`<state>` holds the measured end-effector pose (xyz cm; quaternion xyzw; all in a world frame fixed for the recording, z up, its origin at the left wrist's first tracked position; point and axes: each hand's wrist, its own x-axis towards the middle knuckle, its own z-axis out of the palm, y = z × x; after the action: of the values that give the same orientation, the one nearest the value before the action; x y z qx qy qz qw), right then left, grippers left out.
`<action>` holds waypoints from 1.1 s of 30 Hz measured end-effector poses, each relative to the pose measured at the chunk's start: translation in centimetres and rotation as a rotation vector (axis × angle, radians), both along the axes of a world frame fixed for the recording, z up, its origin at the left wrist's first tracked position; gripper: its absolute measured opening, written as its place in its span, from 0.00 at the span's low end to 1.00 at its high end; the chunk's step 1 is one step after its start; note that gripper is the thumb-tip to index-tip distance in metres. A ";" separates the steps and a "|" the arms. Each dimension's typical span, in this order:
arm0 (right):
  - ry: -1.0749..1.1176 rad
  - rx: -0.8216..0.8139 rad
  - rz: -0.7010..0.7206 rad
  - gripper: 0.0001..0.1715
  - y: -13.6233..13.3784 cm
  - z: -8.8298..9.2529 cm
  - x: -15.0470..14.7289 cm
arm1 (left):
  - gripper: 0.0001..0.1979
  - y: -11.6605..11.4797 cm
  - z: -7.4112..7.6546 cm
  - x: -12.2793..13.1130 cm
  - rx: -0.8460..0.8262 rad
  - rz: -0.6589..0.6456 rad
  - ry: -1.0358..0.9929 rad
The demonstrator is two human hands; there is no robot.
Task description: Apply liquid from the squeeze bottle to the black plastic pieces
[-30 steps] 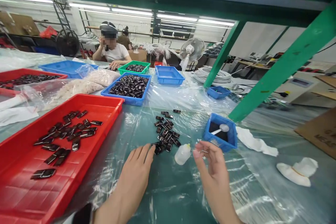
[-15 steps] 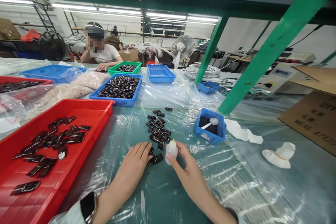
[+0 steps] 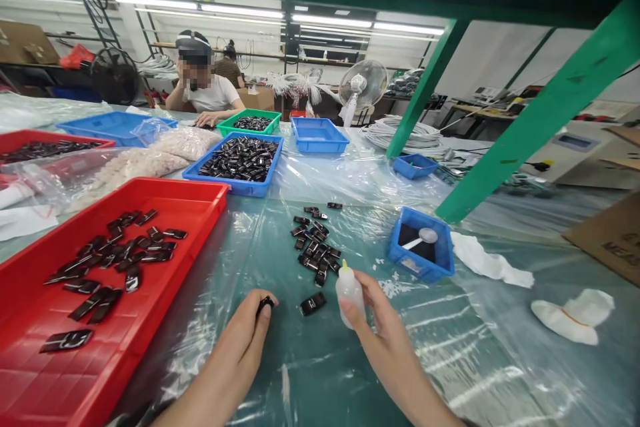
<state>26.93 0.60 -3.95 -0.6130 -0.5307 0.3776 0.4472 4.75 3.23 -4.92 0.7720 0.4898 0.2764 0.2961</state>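
Observation:
Between the thumb and fingers of my left hand [image 3: 250, 327] is a small black plastic part [image 3: 265, 305], mostly covered by the fingers. My right hand [image 3: 377, 310] is closed around a translucent white squeeze bottle [image 3: 350, 293] with a yellowish tip, held upright. One loose black part [image 3: 313, 304] lies on the plastic-covered table between my hands. Beyond it is a loose pile of similar black parts [image 3: 316, 253]. To my left, the red tray [image 3: 165, 320] holds several more of them.
At right, a small blue bin [image 3: 425, 270] holds dark material and a white spoon [image 3: 421, 238]. White cloths [image 3: 493, 260] lie beyond it. Farther back are a blue tray full of black parts [image 3: 240, 159], bags of pale pieces [image 3: 135, 170] and a green post [image 3: 530, 113]. A co-worker [image 3: 210, 90] sits opposite.
My left hand has drawn back from the pile and turned, now with a black part in its fingers. The bottle stays in my right hand. The whole view has shifted slightly.

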 end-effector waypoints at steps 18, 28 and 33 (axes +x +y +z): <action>0.010 -0.014 -0.059 0.14 -1.7 1.1 -0.9 | 0.14 -0.6 0.8 -1.3 -0.066 -0.134 -0.161; -0.221 0.120 -0.032 0.17 -2.3 1.5 -0.8 | 0.17 -0.9 -0.1 -1.9 0.104 -0.084 -0.164; -0.218 0.162 -0.017 0.17 -2.2 1.4 -0.9 | 0.18 -0.8 0.0 -2.0 0.111 -0.112 -0.133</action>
<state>26.02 -1.63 -2.56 -0.6166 -0.5997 0.2608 0.4383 2.74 2.46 -4.89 0.7934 0.4092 0.3365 0.2997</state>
